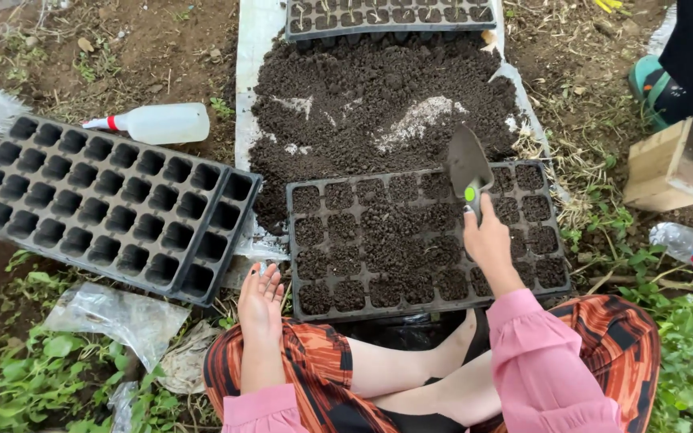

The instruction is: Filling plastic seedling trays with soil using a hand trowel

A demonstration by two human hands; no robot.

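Soft even daylight, faint shadows, sharp focus, slight wide-angle edge bend.

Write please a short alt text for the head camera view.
A seated person's right hand holds a small trowel over a soil-filled seedling tray; the left hand rests open. An empty black tray lies left.

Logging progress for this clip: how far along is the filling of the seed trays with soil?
Done: most cells of the near seed tray hold soil, heaped loosely across its middle. In hand: the right hand grips a trowel above that tray, while the left hand rests open on the knee. Left: the black tray alongside has empty cells, and a soil pile remains on the sheet.
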